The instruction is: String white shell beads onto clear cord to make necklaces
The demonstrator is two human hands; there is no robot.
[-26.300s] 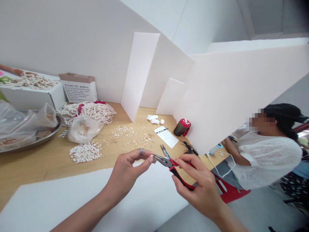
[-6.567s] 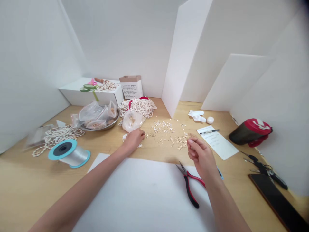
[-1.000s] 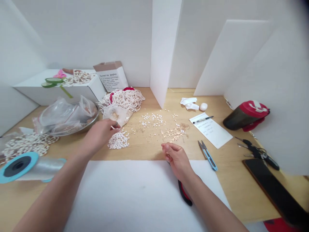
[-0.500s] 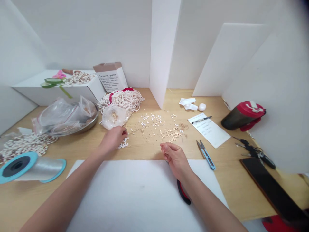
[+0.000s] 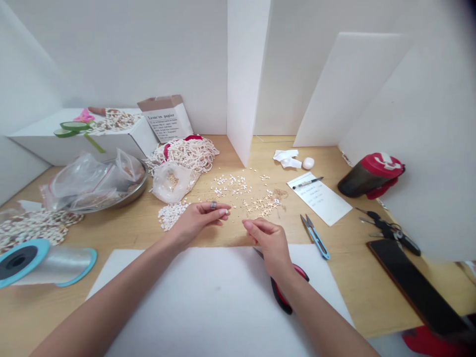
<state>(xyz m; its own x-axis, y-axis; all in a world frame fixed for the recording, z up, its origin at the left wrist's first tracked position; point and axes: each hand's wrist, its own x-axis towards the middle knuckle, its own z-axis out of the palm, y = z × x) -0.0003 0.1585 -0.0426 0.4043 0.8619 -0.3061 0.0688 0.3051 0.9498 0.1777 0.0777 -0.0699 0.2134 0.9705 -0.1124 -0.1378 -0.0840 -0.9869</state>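
A wooden desk (image 5: 353, 277) fills the lower view, with a white sheet (image 5: 193, 297) along its near edge. At the far left, a large spool of clear line (image 5: 67, 263) lies on its side. Two bare hands meet near the middle. The left hand (image 5: 199, 218), wearing silver rings, has just come away from the heap and now reaches rightward, close to the right hand but not touching it. The right hand (image 5: 269, 240) has barely moved; its fingertips are pinched together, and whether they hold something thin is too small to tell. Beneath that wrist, red-and-black pliers (image 5: 281, 300) rest on the sheet, unused. The heap of white pieces (image 5: 171, 214), partly covered half a second ago, shows left of the left hand. Star-shaped pieces (image 5: 260, 204) lie scattered beyond the right hand. Smallest of all, one white piece (image 5: 225, 211) sits at the left fingertips, its grip closed on it; it appears singled out and brought over to the right hand.
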